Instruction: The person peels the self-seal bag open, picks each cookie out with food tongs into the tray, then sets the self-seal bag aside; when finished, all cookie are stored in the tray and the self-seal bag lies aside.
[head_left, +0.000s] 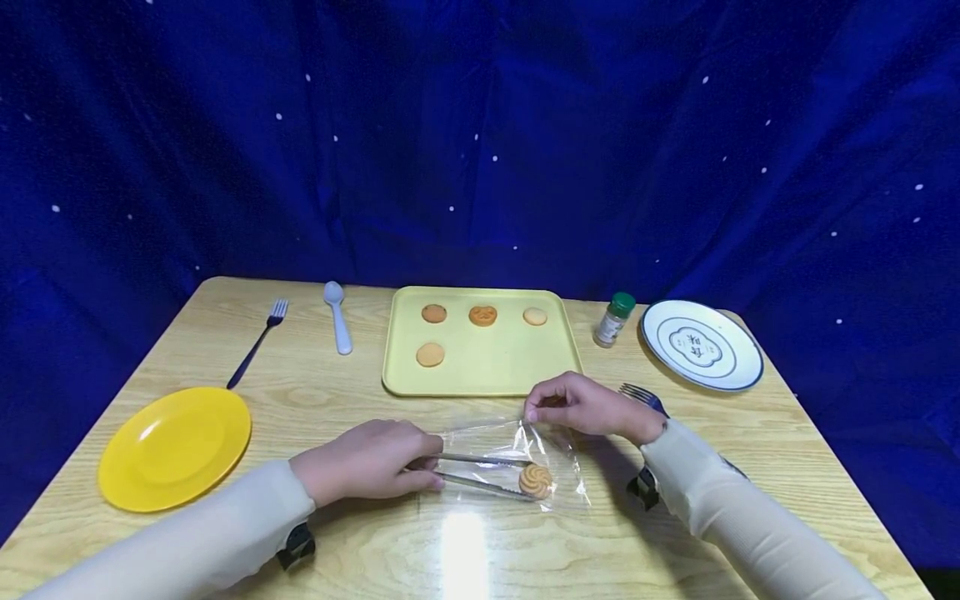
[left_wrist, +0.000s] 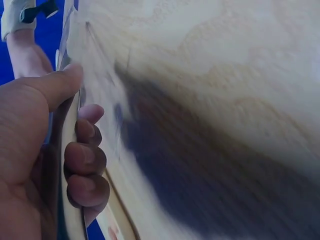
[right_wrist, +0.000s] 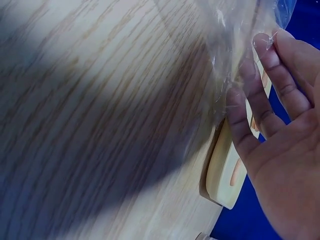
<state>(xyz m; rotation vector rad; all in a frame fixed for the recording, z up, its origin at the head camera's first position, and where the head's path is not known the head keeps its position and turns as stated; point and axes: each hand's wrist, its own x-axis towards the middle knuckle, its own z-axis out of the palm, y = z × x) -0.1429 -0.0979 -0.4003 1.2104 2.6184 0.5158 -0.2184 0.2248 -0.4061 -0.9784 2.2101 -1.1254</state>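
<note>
My left hand [head_left: 371, 460] grips metal tongs [head_left: 480, 458] that reach rightward into a clear plastic bag [head_left: 480, 435]. At the tips of the tongs sits a round swirl cookie [head_left: 536, 481], seen through the film. My right hand [head_left: 585, 407] pinches the upper edge of the bag between thumb and forefinger. In the left wrist view, fingers curl around the metal tongs [left_wrist: 74, 215]; the cookie does not show there. The right wrist view has the crinkled bag [right_wrist: 225, 55] at the fingertips, the other fingers loosely bent.
Behind the hands lies a pale yellow tray [head_left: 487, 379] with several cookies. A yellow plate [head_left: 176, 450], a fork [head_left: 255, 346] and a spoon [head_left: 339, 321] lie left. To the right are a green-capped shaker [head_left: 613, 319], a white plate [head_left: 667, 367] and another fork [head_left: 641, 394], partly covered.
</note>
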